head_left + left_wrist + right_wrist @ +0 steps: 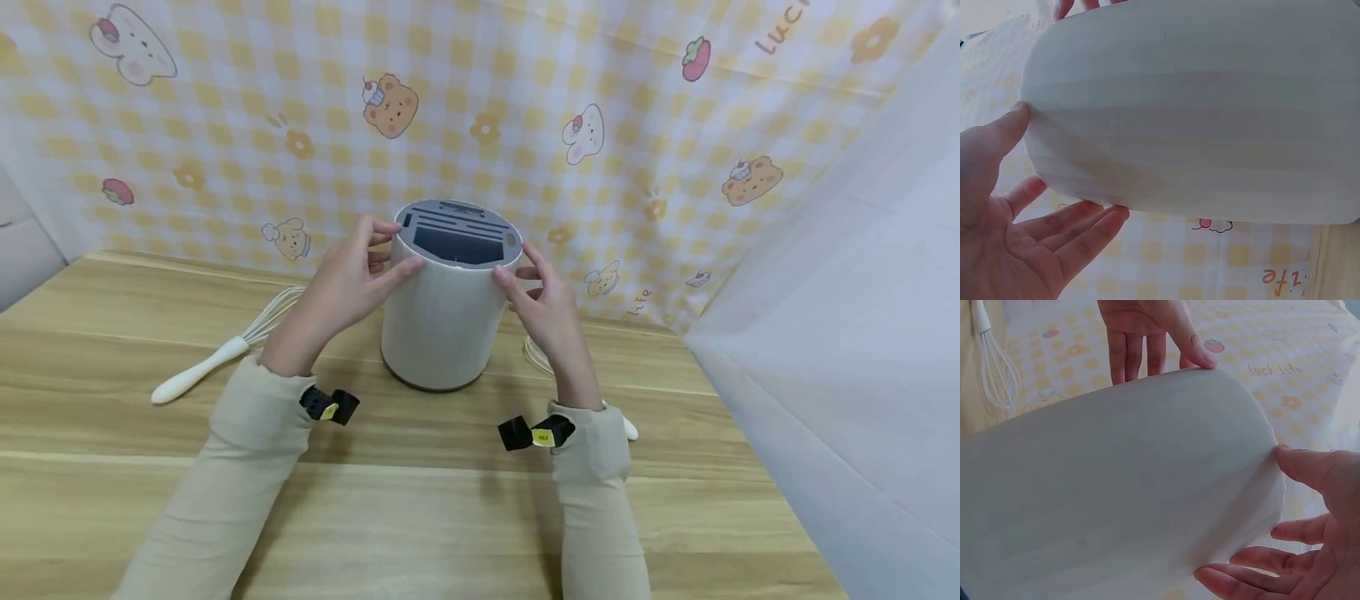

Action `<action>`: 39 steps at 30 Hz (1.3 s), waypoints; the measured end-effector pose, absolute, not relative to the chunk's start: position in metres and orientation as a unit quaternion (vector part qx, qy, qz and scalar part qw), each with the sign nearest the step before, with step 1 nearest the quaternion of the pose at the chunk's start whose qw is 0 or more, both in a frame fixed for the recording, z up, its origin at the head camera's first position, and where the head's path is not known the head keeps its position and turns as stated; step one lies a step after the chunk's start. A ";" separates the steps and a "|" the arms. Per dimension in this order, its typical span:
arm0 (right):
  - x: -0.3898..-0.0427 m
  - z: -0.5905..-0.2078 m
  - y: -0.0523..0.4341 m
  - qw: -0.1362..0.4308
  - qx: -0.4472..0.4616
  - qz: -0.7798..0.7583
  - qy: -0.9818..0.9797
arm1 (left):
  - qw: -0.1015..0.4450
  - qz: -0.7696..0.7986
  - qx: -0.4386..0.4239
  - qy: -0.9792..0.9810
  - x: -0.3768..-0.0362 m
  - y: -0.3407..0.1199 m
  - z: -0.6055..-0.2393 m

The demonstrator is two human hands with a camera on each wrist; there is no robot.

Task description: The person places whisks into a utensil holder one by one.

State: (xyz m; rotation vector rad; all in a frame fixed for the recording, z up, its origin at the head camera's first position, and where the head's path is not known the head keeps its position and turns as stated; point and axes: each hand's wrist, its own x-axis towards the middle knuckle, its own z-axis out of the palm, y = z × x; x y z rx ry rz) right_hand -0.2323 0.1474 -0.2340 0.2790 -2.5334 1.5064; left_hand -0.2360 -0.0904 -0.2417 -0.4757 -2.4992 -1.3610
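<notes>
A white cylindrical knife holder point(442, 325) with a grey slotted top point(459, 225) stands on the wooden table in the head view. My left hand point(348, 279) grips its upper rim from the left, thumb at the front and fingers along the side. From the right, my right hand point(546, 302) holds the same rim, with the thumb near the front edge. Both wrist views show fingertips touching the smooth white wall point(1179, 119). The large opening in the top looks dark, and its inside is hidden.
A white-handled whisk point(201, 371) lies left of the holder, partly behind my left forearm. Another whisk point(536, 357) lies to the right, largely covered by my right arm. Behind the table point(420, 517) hangs a yellow checked cloth point(480, 92) with cartoon prints.
</notes>
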 end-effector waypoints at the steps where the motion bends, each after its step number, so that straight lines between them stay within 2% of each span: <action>1: -0.231 -0.234 0.148 0.088 0.095 0.502 -0.855 | 0.129 -0.469 -0.162 -0.858 -0.235 -0.090 -0.242; 24: -0.188 -0.240 0.159 0.090 0.095 0.480 -0.868 | 0.137 -0.455 -0.147 -0.867 -0.193 -0.083 -0.251; 39: -0.169 -0.234 0.153 0.091 0.101 0.451 -0.882 | 0.134 -0.430 -0.157 -0.879 -0.167 -0.094 -0.236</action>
